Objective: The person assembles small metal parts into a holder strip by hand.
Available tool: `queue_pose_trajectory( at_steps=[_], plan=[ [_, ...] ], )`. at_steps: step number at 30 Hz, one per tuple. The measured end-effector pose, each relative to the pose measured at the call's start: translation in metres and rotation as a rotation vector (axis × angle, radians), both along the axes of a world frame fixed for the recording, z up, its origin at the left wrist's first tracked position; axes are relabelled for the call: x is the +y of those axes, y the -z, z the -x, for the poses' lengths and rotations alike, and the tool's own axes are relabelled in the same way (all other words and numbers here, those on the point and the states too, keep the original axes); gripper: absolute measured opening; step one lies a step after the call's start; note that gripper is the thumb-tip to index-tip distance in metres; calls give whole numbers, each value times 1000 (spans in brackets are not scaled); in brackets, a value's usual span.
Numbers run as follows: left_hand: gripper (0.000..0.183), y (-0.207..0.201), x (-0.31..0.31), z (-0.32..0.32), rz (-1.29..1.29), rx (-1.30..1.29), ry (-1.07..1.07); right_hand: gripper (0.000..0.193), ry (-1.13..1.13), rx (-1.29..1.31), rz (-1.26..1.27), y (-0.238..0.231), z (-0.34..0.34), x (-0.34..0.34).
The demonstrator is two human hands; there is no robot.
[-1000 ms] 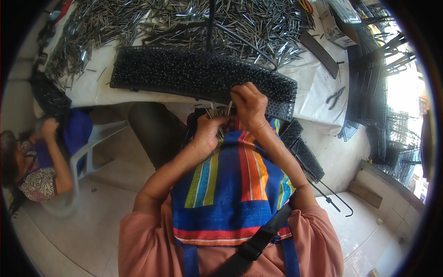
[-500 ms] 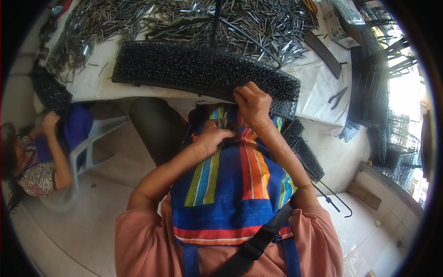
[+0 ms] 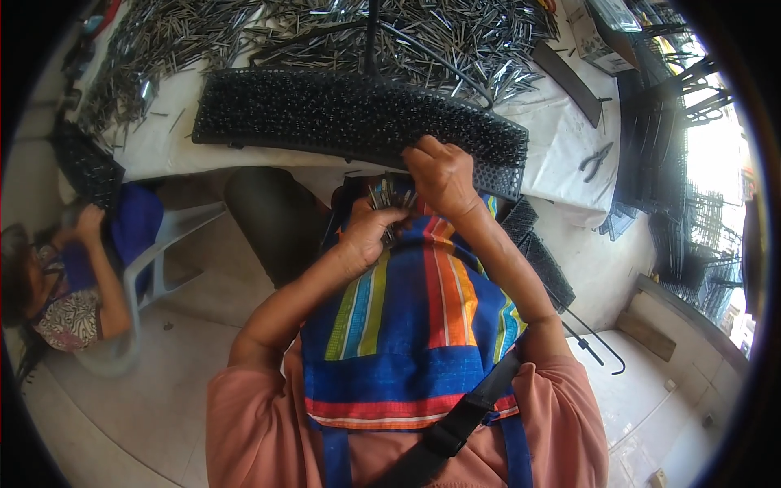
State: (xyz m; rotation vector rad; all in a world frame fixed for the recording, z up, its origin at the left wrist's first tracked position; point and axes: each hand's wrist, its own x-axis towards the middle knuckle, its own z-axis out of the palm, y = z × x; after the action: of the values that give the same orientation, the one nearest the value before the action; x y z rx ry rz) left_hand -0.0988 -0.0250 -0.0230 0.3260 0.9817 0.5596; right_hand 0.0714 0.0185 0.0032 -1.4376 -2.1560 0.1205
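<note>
A long, slightly curved black perforated panel (image 3: 325,114) lies along the near edge of the table, most of its holes filled with dark shiny strips. Bare holes show at its right end. My right hand (image 3: 440,175) is closed at the panel's near edge, right of the middle; whatever its fingers pinch is hidden under the knuckles. Lower and to the left, above my striped apron (image 3: 407,301), my left hand (image 3: 370,230) grips a bundle of thin metal strips (image 3: 389,195), their ends fanning up past the thumb.
A large heap of loose metal strips (image 3: 195,41) covers the back of the white-covered table. Pliers (image 3: 596,162) and a dark flat bar (image 3: 568,84) lie at the right. A black rod frame (image 3: 431,57) stands behind the panel. At left, another person (image 3: 77,285) sits by a chair (image 3: 167,260).
My right hand has shifted slightly left and up along the panel. The strips in my left hand now fan out more, and that hand has moved a little left.
</note>
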Motion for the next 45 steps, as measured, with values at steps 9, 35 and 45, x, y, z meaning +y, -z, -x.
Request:
queue_pose_trajectory(
  at_steps=[9, 35, 45],
  plan=[
    [17, 6, 3, -1, -60, -39, -27, 9, 246, 384, 285, -18, -6, -29],
    [14, -5, 6, -16, -72, -9, -52, 6, 449, 1356, 959, 5, -11, -49],
    [14, -10, 8, -19, 31, 6, -91, 4, 537, 1290, 571, -7, -4, -48]
  ],
)
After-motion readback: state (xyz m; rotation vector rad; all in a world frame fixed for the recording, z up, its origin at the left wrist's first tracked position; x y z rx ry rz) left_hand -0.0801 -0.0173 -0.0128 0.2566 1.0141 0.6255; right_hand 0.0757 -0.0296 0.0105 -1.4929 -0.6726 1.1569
